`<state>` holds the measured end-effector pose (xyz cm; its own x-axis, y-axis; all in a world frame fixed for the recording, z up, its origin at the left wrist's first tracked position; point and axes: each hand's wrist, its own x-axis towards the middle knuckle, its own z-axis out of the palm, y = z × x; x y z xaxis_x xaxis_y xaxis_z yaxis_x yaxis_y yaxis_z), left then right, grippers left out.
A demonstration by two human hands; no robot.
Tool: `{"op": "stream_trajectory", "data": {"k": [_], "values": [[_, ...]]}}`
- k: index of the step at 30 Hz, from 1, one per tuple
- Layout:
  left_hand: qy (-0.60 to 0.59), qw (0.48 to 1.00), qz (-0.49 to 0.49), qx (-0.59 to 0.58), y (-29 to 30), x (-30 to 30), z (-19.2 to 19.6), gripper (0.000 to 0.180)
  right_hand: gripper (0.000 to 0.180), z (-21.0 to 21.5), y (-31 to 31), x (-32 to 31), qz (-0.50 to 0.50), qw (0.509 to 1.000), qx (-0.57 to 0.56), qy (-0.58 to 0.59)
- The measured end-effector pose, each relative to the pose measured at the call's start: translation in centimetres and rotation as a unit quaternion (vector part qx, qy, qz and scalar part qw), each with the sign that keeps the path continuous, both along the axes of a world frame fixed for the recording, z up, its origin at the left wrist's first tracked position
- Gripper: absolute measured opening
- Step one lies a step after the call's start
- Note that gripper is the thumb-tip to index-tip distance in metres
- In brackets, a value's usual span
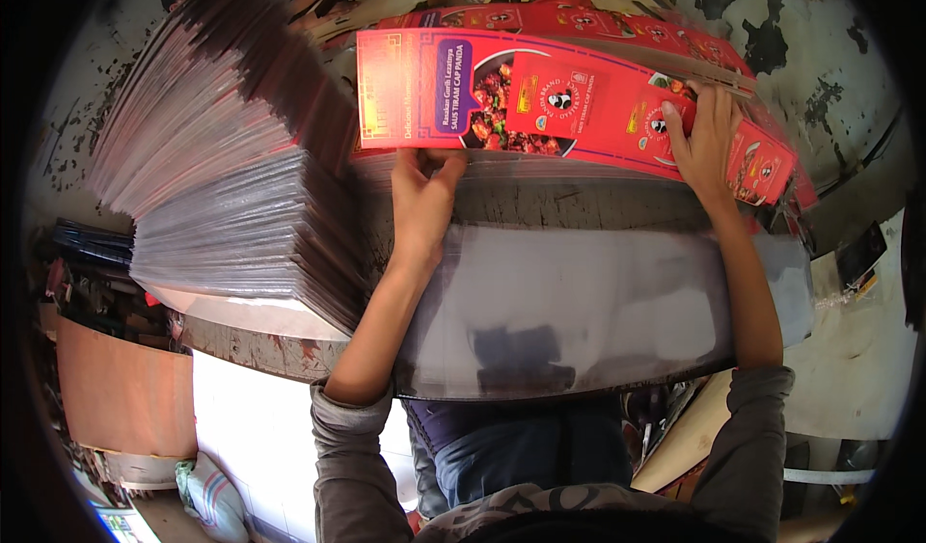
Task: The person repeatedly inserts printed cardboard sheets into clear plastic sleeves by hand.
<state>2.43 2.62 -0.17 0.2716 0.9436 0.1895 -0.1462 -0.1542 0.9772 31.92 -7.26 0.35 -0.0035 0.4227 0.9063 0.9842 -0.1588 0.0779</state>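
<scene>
A long red printed sheet [612,109] with food pictures lies on top of a stack of similar sheets on the worktable. My left hand [422,201] is closed at its near left edge, fingertips partly hidden by the sheet. Toward the right end, my right hand [707,143] lies over the sheet with thumb and fingers stretched apart. Between my forearms, close to my body, is a shiny transparent plastic sheet or stack of them [579,297], reflecting light.
A tall, leaning stack of plastic-covered sheets [222,215] fans out on the left. More red printed sheets [579,20] lie at the back. A brown board [125,389] and a striped sack [212,500] are lower left. A pale board [858,340] stands at the right.
</scene>
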Motion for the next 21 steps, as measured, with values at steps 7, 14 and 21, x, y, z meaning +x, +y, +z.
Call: {"op": "stream_trajectory", "data": {"k": [7,14,21], "values": [[-0.026,0.998,-0.051,-0.019,-0.3,0.1,1.3,0.036,0.038,0.4,0.1,0.1,0.002,1.000,-0.002,0.007],[-0.033,0.998,-0.059,-0.006,0.0,0.3,0.5,0.040,0.038,0.2,0.0,0.2,-0.001,1.000,0.004,0.000],[-0.044,0.997,-0.060,-0.013,-0.2,0.3,0.3,0.040,0.038,0.3,0.1,0.0,0.009,1.000,0.007,-0.006]]}}
